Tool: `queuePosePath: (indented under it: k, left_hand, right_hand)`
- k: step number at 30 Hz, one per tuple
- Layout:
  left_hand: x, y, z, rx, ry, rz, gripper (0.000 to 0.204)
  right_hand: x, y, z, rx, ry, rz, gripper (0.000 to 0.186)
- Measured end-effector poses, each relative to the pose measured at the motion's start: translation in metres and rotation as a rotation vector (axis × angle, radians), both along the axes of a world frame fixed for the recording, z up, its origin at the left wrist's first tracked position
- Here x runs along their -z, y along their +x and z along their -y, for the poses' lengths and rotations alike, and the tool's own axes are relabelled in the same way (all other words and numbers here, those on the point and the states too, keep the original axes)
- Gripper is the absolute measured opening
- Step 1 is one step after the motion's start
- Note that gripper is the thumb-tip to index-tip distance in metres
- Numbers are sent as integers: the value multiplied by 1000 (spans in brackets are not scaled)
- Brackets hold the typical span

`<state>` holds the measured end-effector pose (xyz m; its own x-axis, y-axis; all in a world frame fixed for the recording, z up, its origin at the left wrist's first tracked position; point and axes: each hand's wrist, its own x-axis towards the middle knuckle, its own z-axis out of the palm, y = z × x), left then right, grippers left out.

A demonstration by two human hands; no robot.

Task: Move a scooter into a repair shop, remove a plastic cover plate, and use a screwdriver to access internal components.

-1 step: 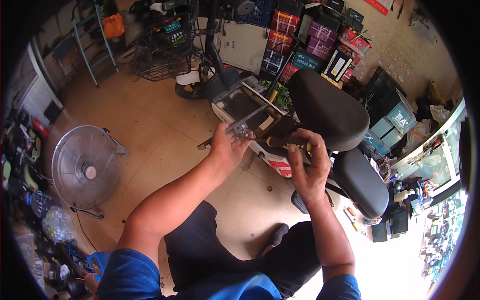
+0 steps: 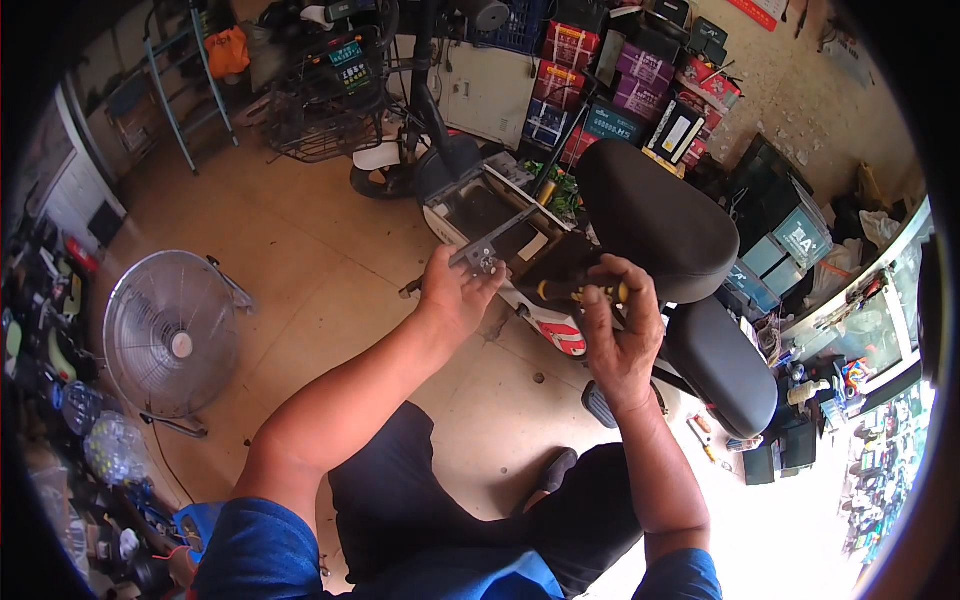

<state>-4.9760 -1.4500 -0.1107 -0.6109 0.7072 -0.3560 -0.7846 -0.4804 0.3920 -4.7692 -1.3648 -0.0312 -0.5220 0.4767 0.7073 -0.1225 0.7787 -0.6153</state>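
My left hand (image 2: 452,298) is closed around a dark, flat metal bracket (image 2: 478,252) with a long narrow arm. Small shiny pieces, perhaps screws or nuts, show near its fingertips. To the right, my right hand (image 2: 624,345) grips a screwdriver (image 2: 556,291) by its yellow and black handle, pointed toward the bracket. The screwdriver's tip cannot be made out. Both hands are raised in front of an electric scooter, whose open footboard (image 2: 490,212) lies just beyond them. Its black seat (image 2: 655,220) is beyond my right hand.
A round metal floor fan (image 2: 172,335) stands at the left, its cable on the floor. Stacked battery boxes (image 2: 640,80) line the far wall. A blue stepladder (image 2: 175,90) leans at the back left. Another black seat pad (image 2: 722,370) sits right of my right hand.
The screwdriver has shifted slightly right, away from the bracket. My left hand and the bracket have hardly moved.
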Motion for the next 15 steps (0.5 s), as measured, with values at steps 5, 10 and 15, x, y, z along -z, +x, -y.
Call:
queuePosePath:
  k: [5, 10, 15]
  left_hand:
    - [-7, 5, 1, 42, 15, -35, 47]
    - [-5, 11, 1, 111, -29, -61, 47]
    - [-1, 22, 4, 178, -72, -83, 48]
  right_hand:
    - [19, -11, -10, -226, -384, -90, 23]
    - [46, -35, -15, -239, -641, 171, 24]
    - [55, -58, -17, -214, -766, 316, 27]
